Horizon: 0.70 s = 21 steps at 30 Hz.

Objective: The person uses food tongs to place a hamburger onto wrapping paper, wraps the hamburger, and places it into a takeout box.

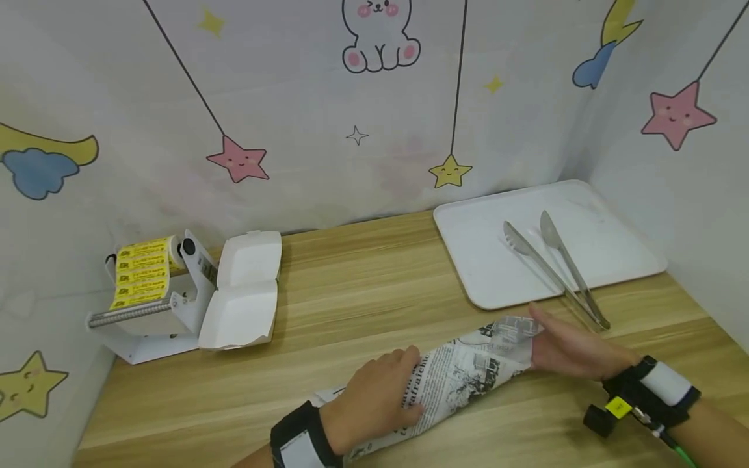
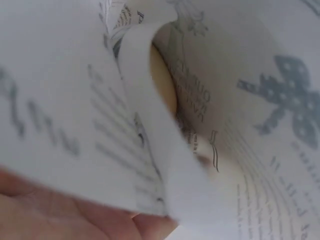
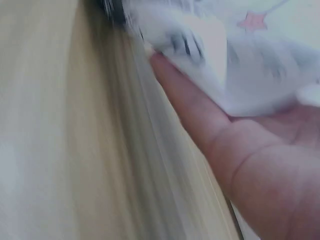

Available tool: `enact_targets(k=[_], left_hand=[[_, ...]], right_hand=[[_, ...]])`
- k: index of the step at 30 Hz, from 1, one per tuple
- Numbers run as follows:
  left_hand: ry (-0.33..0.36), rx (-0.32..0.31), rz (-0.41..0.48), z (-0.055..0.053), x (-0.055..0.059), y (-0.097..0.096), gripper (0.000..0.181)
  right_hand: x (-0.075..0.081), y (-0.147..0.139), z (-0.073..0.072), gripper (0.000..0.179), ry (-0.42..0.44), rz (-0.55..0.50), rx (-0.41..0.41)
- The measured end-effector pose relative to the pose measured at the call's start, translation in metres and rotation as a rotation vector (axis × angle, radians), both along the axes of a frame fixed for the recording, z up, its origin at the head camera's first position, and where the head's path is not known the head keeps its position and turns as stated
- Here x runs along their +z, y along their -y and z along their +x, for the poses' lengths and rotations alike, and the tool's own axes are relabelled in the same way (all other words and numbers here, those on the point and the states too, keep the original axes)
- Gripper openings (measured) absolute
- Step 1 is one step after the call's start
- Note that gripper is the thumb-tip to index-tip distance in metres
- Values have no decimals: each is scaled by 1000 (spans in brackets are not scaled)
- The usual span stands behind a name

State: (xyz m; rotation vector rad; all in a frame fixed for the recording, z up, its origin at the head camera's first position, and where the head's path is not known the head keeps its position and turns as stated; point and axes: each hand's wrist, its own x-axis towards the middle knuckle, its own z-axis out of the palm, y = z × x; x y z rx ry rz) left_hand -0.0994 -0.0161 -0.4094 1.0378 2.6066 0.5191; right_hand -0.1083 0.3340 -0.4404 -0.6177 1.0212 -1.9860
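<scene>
A long parcel of newspaper-print wrapping paper [image 1: 462,370] lies slantwise over the near part of the table. My left hand [image 1: 374,396] holds it from above near its left end, fingers on the far side and thumb on the near side. Between the paper's folds, in the left wrist view, a rounded tan thing [image 2: 163,82] shows; most of it is hidden. At the parcel's right end my right hand [image 1: 576,348] touches the paper, thumb straight and raised, palm facing the end. Its other fingers are mostly hidden by paper in the head view.
A white tray [image 1: 497,286] stands at the back right, with metal tongs [image 1: 562,260] lying across its front edge. An open white takeout box [image 1: 240,318] sits at the left beside a dispenser [image 1: 193,305] holding a yellow label roll [image 1: 143,266]. Printed curtains back the wooden table [image 1: 351,292].
</scene>
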Motion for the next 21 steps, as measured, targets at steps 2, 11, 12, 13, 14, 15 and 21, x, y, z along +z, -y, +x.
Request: enact_targets(k=[2, 11, 12, 13, 14, 15, 21], left_hand=[[2, 11, 8, 0, 0, 1, 56], [-22, 29, 29, -4, -4, 0, 55], [-16, 34, 28, -4, -4, 0, 55], [-10, 39, 26, -5, -4, -1, 56], [1, 44, 28, -5, -4, -1, 56], [11, 49, 31, -6, -4, -1, 56], [50, 54, 52, -9, -5, -3, 56]], right_hand=[[-5, 4, 5, 62, 18, -137, 23], [-26, 31, 37, 64, 0, -234, -212], [-26, 34, 39, 66, 9, -222, -230], [-26, 37, 41, 68, 27, -219, -250], [-26, 40, 43, 70, 40, -220, -274], [-27, 42, 45, 71, 47, -226, -300], [-29, 57, 52, 68, -8, -89, -469]])
